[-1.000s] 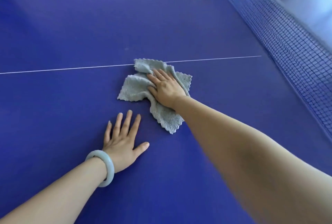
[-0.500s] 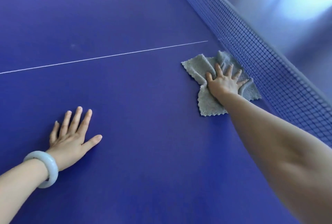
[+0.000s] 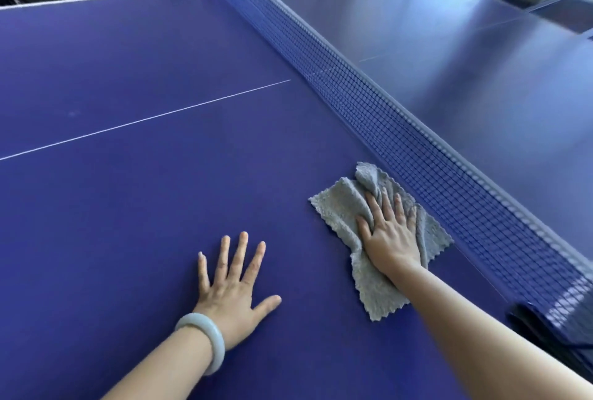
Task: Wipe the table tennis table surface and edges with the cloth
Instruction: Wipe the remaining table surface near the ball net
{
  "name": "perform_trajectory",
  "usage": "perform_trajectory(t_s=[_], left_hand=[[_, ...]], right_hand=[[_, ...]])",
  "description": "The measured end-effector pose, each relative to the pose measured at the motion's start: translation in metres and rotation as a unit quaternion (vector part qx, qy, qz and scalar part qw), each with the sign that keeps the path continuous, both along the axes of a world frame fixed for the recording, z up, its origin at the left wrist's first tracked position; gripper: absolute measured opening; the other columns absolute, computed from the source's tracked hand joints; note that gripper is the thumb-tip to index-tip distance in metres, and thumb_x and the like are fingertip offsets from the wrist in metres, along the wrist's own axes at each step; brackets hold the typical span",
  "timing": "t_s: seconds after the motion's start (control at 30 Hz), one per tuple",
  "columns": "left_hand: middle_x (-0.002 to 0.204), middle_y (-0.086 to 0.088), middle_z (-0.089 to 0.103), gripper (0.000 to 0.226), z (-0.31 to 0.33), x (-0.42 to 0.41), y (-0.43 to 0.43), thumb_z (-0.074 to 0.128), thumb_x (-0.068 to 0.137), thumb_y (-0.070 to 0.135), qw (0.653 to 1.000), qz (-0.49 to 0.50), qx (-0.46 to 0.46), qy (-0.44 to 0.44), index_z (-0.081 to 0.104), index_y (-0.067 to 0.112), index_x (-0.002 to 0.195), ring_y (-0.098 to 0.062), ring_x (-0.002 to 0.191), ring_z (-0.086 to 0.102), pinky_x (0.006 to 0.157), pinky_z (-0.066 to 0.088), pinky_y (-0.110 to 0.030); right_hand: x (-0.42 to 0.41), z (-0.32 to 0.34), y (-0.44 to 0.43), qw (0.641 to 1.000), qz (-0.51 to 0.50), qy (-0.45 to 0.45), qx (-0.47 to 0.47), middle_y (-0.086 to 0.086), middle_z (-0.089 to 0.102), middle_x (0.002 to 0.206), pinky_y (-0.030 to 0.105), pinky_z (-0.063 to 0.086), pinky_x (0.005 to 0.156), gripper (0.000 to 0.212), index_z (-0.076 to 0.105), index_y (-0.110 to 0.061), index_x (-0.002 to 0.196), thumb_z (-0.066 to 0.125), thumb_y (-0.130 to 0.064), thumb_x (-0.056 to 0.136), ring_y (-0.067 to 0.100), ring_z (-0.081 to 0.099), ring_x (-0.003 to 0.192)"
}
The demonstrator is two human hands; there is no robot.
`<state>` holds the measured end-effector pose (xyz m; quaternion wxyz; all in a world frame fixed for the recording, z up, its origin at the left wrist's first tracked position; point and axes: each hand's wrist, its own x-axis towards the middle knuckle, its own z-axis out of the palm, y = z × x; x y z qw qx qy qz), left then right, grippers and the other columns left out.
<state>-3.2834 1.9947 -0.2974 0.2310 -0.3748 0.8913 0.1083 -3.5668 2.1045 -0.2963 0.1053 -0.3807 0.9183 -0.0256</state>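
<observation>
Table tennis table (image 3: 128,207): blue top, near half fills the left of the view; its left part runs out of frame. White centre line (image 3: 144,120): crosses towards the net and stops short of it. Left hand (image 3: 236,290): flat on the bare top, palm down, fingers spread and straight, holding nothing; pale bangle (image 3: 205,338) on the wrist. Cloth (image 3: 337,207): grey, scalloped edge, lying on the near half just beside the net; long axis runs from the far bunched end to the near corner, roughly in line with the forearm, the rumpled fold pointing towards the net. Its middle is hidden under the hand. Right hand (image 3: 390,236): palm down on the cloth, fingers straight and slightly apart, pressing it to the top. Net (image 3: 417,143): dark mesh, running diagonally; whether the cloth touches it cannot be told. Net clamp (image 3: 539,322): black, blurred, partly cut off. Change: half a second ago the cloth lay further along the net, near the centre line's end; it now lies nearer the table's side edge.
</observation>
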Motion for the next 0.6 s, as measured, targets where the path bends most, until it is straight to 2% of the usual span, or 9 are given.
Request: perform_trajectory(t_s=[0.13, 0.23, 0.37, 0.5, 0.6], left_hand=[[0.136, 0.006, -0.061, 0.092, -0.002, 0.0, -0.004, 0.017, 0.086, 0.081, 1.0, 0.006, 0.017, -0.002, -0.048, 0.036, 0.133, -0.025, 0.131, -0.051, 0.11, -0.023, -0.063], [0.135, 0.006, -0.061, 0.091, -0.001, 0.0, -0.002, 0.016, 0.086, 0.081, 1.0, 0.013, 0.017, -0.002, -0.049, 0.036, 0.131, -0.025, 0.131, -0.051, 0.111, -0.023, -0.063], [0.134, 0.006, -0.061, 0.091, 0.0, -0.001, -0.002, 0.015, 0.086, 0.081, 1.0, 0.016, 0.009, 0.001, -0.051, 0.036, 0.13, -0.023, 0.13, -0.05, 0.112, -0.02, -0.063], [0.135, 0.008, -0.058, 0.091, -0.001, -0.002, -0.002, 0.017, 0.086, 0.081, 1.0, 0.019, 0.007, 0.018, -0.048, 0.036, 0.131, -0.025, 0.138, -0.044, 0.113, -0.019, -0.062], [0.139, 0.008, -0.053, 0.09, 0.005, -0.003, -0.004, 0.021, 0.088, 0.079, 1.0, 0.013, 0.02, 0.0, -0.044, 0.035, 0.133, -0.026, 0.141, -0.04, 0.113, -0.017, -0.062]], right_hand=[[0.001, 0.0, 0.067, 0.999, -0.044, 0.009, 0.0, -0.011, -0.02, 0.165, 0.045, -0.016, 0.122, 0.064, -0.008, -0.038, 0.158, 0.012, -0.059, 0.102, 0.011, -0.024, 0.15], [0.012, -0.002, 0.098, 0.993, -0.121, 0.011, 0.002, -0.011, -0.016, 0.166, 0.05, -0.017, 0.121, 0.063, -0.006, -0.039, 0.158, 0.012, -0.059, 0.101, 0.014, -0.021, 0.151], [0.026, -0.006, 0.113, 0.977, -0.215, -0.005, -0.001, -0.01, -0.013, 0.166, 0.059, -0.016, 0.119, 0.062, -0.008, -0.039, 0.157, 0.011, -0.057, 0.101, 0.019, -0.021, 0.152], [0.054, -0.007, 0.116, 0.958, -0.286, -0.006, 0.015, -0.005, -0.015, 0.167, 0.068, -0.012, 0.116, 0.058, -0.012, -0.037, 0.156, 0.005, -0.05, 0.102, 0.027, -0.017, 0.153], [0.092, -0.006, 0.112, 0.961, -0.278, -0.006, 0.01, -0.003, -0.019, 0.165, 0.066, -0.012, 0.117, 0.056, -0.015, -0.032, 0.155, 0.006, -0.042, 0.105, 0.027, -0.02, 0.152]])
